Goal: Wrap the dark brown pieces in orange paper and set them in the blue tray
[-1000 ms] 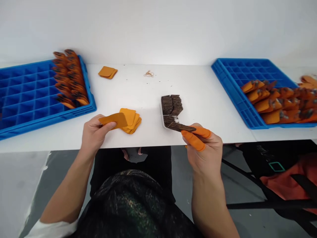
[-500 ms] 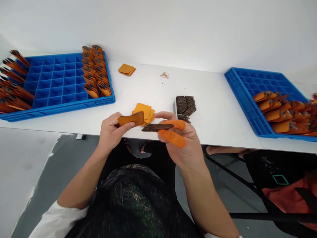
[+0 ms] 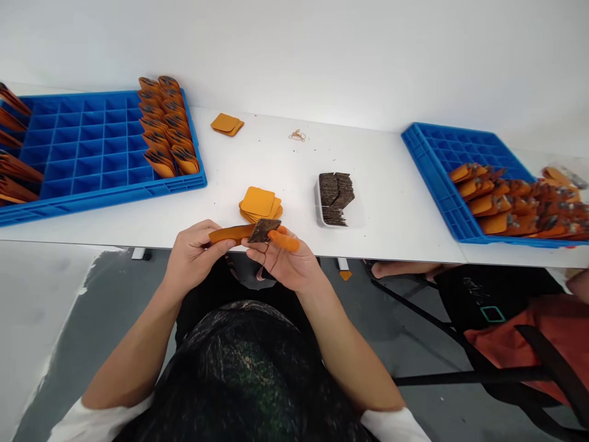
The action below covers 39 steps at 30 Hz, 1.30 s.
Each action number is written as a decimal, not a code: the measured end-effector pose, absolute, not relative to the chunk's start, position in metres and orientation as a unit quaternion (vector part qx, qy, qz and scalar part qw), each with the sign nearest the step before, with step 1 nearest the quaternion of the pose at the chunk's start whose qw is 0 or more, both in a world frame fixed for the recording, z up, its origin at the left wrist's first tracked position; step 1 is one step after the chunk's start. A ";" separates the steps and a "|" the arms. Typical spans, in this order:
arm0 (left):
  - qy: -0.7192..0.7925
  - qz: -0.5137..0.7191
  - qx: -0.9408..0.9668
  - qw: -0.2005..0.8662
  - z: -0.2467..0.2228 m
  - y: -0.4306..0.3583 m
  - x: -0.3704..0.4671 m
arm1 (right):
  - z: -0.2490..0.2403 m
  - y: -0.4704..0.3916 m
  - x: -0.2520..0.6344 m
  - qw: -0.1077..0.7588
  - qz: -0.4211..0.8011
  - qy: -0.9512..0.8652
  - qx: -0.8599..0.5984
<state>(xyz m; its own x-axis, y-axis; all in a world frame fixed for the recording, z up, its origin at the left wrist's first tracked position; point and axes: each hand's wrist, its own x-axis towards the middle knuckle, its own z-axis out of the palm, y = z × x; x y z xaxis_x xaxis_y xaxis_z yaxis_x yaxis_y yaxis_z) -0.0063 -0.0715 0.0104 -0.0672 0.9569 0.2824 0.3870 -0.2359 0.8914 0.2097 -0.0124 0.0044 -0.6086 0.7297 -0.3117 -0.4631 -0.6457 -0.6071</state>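
Hands meet at table edge — left hand (image 3: 193,258) gripping orange sleeve (image 3: 230,234), right hand (image 3: 280,261) pinching dark wafer (image 3: 262,230)

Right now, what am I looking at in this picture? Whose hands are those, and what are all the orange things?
No machine here: a person works with two bare hands. The camera sits on their head, looking down, so you see their own arms and the dark top of their clothes.

The left hand holds an orange sleeve. The right hand, with orange finger covers, holds a dark brown piece at the sleeve's open end.

On the white table lie a stack of sleeves, a small white tray of brown pieces, a few more sleeves farther back, and a rubber band. A blue crate on the left and another on the right hold rows of orange sleeves with dark ends showing.
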 end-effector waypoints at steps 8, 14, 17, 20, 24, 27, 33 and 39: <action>0.580 0.529 0.567 0.251 0.004 -0.063 0.001 | 0.027 -0.010 0.233 0.470 0.733 -0.356 -0.339; 0.591 0.509 0.593 0.201 0.008 -0.062 0.009 | 0.065 -0.027 0.233 0.469 0.567 -0.569 -0.367; 0.587 0.504 0.610 0.171 0.009 -0.064 0.008 | 0.066 -0.030 0.228 0.468 0.541 -0.593 -0.371; 0.575 0.506 0.628 0.141 0.008 -0.066 0.006 | 0.064 -0.030 0.225 0.468 0.479 -0.635 -0.385; 0.561 0.510 0.643 0.112 0.005 -0.066 0.004 | 0.067 -0.029 0.226 0.466 0.392 -0.692 -0.387; 0.554 0.514 0.646 0.110 0.003 -0.066 0.003 | 0.069 -0.028 0.227 0.469 0.386 -0.697 -0.381; 0.555 0.508 0.651 0.102 0.001 -0.067 0.002 | 0.068 -0.027 0.228 0.463 0.378 -0.706 -0.380; 0.548 0.488 0.679 0.043 0.004 -0.066 0.003 | 0.072 -0.026 0.228 0.431 0.274 -0.777 -0.367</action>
